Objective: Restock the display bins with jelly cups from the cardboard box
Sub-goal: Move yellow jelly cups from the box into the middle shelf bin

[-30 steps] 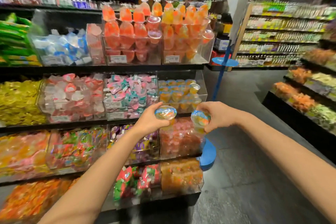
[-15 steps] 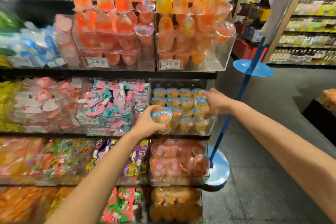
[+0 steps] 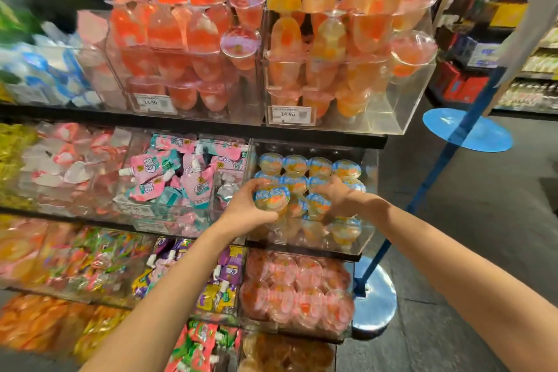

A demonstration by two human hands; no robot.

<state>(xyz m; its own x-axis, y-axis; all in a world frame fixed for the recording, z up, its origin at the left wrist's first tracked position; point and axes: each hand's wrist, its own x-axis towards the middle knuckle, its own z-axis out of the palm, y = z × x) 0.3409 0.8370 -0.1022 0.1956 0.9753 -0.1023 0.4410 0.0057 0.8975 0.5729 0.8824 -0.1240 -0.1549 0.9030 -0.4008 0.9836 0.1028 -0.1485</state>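
Jelly cup [image 3: 271, 198] tipped, lid toward camera

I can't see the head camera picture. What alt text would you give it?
A person's left hand grips a blue-lidded jelly cup at a clear bin of matching cups, while the right hand reaches among them. Bins of sweets fill the shelves around.

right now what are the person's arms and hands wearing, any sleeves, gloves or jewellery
Nothing worn is visible. Both forearms are bare up to the frame's edge, with no sleeves showing. The left hand and right hand have no gloves, and no watch, bracelet or ring can be seen.
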